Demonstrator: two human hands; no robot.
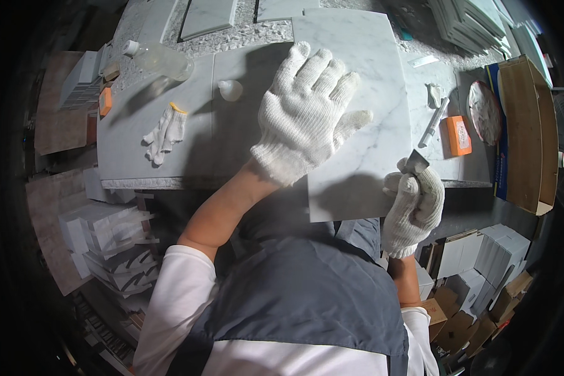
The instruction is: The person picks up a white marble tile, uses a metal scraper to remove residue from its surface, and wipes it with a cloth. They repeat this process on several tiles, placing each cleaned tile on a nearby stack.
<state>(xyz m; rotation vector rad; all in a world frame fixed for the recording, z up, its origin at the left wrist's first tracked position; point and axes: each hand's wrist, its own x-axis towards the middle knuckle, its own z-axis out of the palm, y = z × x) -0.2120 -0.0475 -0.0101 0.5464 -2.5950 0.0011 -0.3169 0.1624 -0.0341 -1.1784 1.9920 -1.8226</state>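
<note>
A white marble-look tile [370, 81] with grey veins lies on the worktable, its near edge jutting out past the table's front. My left hand [310, 109], in a white knit glove, rests on the tile with its fingers stretched out and holds nothing. Near the tile's lower right corner, my right hand [415, 207], also gloved, is closed around a small metal scraper blade [417, 161]. The blade's flat grey end sticks up from the fingers beside the tile's right edge. Any handle it has is hidden in the glove.
Left on the table are a clear plastic bottle [160, 61], a spare glove [166, 133] and a small whitish round piece [230, 90]. An orange block [459, 135], a white marker-like stick [433, 122] and an open cardboard box [525, 135] are at right. Tiles are stacked [467, 25] far right.
</note>
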